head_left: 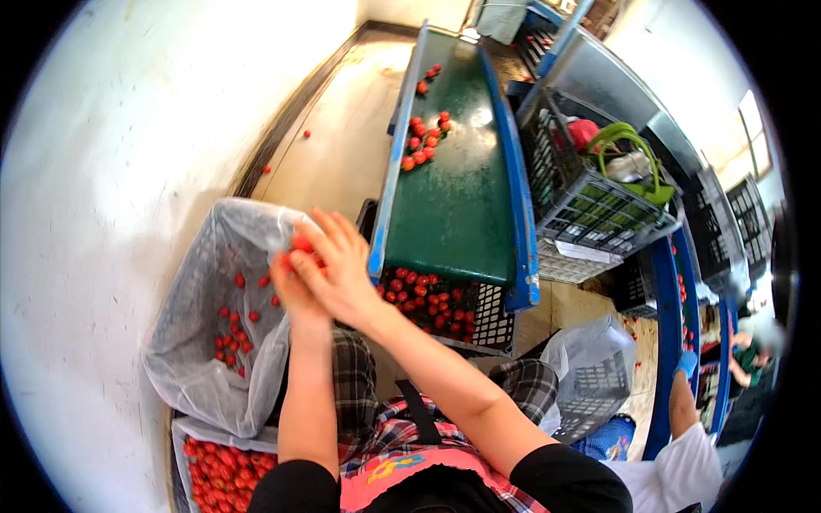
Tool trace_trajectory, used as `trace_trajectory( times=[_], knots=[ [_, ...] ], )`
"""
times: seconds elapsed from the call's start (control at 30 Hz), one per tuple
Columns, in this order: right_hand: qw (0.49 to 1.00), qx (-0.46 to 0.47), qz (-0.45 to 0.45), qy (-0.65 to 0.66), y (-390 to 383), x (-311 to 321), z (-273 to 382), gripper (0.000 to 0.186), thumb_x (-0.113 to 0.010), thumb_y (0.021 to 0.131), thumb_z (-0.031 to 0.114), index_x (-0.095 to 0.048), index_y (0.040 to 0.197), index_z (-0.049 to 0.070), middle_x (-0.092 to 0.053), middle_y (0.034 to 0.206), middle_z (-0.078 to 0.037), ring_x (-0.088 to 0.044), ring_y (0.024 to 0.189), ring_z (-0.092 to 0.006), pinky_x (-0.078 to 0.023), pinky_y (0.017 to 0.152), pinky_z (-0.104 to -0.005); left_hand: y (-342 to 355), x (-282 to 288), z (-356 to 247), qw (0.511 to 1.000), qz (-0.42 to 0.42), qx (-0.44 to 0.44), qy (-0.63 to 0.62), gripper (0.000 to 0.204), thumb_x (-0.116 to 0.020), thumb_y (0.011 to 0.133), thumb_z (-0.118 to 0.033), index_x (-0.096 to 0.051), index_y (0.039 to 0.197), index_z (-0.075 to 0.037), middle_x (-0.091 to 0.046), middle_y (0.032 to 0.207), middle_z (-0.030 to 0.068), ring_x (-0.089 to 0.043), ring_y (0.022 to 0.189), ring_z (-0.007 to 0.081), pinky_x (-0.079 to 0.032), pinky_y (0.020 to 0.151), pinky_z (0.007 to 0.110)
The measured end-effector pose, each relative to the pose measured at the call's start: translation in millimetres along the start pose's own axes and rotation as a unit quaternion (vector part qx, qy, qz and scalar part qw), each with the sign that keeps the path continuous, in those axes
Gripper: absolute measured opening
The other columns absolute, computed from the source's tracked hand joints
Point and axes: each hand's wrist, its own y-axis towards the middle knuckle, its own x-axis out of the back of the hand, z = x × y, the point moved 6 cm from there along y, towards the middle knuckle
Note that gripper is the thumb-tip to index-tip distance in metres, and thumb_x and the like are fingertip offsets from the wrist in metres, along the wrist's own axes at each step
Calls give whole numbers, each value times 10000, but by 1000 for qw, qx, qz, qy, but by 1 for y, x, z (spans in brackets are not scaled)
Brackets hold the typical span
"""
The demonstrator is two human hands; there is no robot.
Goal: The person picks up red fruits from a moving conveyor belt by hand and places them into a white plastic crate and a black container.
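My left hand [295, 299] and my right hand [346, 278] are together over the right rim of a plastic-lined crate [184, 359]. Between them they cup several red cherry tomatoes [302, 243], partly hidden by my fingers. My right hand lies across the top, its fingers slightly blurred. Loose cherry tomatoes [229, 342] lie on the clear liner inside that crate. To the right of my hands, a black crate [494, 316] holds more tomatoes under the near end of a green conveyor belt [453, 214].
Tomato clusters [425, 141] rest on the belt between blue side rails [517, 197]. A second lined crate [184, 432], full of tomatoes, stands at lower left. At right are a black crate [599, 205] with a green-handled bag, another lined crate [590, 376] and a co-worker's gloved hand [687, 363].
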Motion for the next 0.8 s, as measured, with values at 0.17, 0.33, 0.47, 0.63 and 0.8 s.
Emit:
trace_trajectory(
  times=[0.17,0.33,0.47,0.63,0.8],
  knots=[
    [974,-134,10,181,-26,19,-38,312,-526,899,243,-541,1142,47,-455,1245,-190,-415,1179,-335,-332,985,-390,-15,85,-75,973,-170,-121,-100,534,-386,862,-474,-525,1011,19,-553,1016,176,-536,943,329,-411,937,514],
    [971,-186,88,123,-57,90,-92,293,-515,904,226,-565,1075,-6,-554,1091,-171,-501,1062,-330,-397,910,-385,-63,144,-148,833,-500,-121,206,462,-463,842,-451,-516,1073,-54,-543,1053,97,-528,899,291,-359,907,569],
    [943,-264,193,66,-74,111,-121,294,-521,908,228,-559,1091,1,-557,1068,-174,-563,969,-308,-456,816,-374,-16,67,-100,852,-250,-176,425,350,-571,828,-161,-515,1151,-40,-545,1036,55,-539,925,196,-431,863,413],
    [959,-116,235,-110,-98,119,-119,248,-571,852,212,-592,1049,64,-596,978,-127,-586,916,-298,-476,780,-400,58,-49,82,690,79,3,719,437,-633,820,-220,-497,1169,4,-533,1147,157,-526,1043,254,-438,879,338],
    [953,-128,231,-151,-104,130,-116,303,-610,810,221,-568,1079,89,-591,967,-93,-583,916,-255,-465,773,-383,152,-36,184,337,161,-112,921,746,-679,760,-330,-302,1277,54,-252,1354,323,-263,1262,451,-289,1023,489]
  ],
)
